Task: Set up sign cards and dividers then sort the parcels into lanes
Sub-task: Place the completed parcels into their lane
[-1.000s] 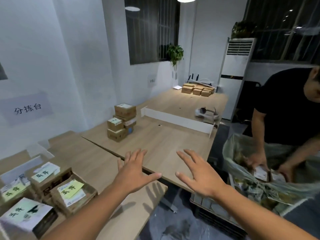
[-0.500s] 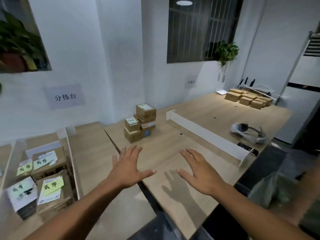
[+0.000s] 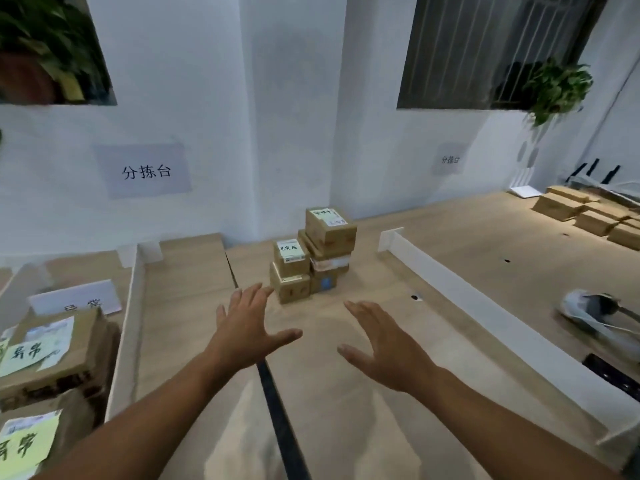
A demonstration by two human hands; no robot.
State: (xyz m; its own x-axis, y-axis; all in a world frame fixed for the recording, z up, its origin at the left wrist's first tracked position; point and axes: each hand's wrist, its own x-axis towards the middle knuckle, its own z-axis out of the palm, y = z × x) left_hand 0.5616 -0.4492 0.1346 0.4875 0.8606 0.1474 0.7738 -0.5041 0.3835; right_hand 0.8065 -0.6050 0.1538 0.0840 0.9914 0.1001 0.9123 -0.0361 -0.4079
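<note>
A small stack of brown parcels (image 3: pixel 313 256) with white labels stands on the wooden table (image 3: pixel 363 393) near the wall. My left hand (image 3: pixel 247 329) hovers above the table with fingers spread, its fingertips close to the lowest parcel. My right hand (image 3: pixel 382 344) hovers beside it, fingers straight, holding nothing. A long white divider (image 3: pixel 485 313) runs across the table to the right. Another white divider (image 3: pixel 126 327) stands on the left. Left of that divider a white sign card (image 3: pixel 74 301) stands behind parcels with yellow-green notes (image 3: pixel 45 355).
More brown boxes (image 3: pixel 588 213) lie at the far right of the table. A white and grey headset (image 3: pixel 588 311) and a black phone (image 3: pixel 613 375) lie right of the long divider. A dark gap (image 3: pixel 277 410) splits the two tabletops. Paper signs (image 3: pixel 145 171) hang on the wall.
The view has swung left, away from the person at the bag, and closer to the table. Both hands stay spread and empty, now nearer the parcel stack.
</note>
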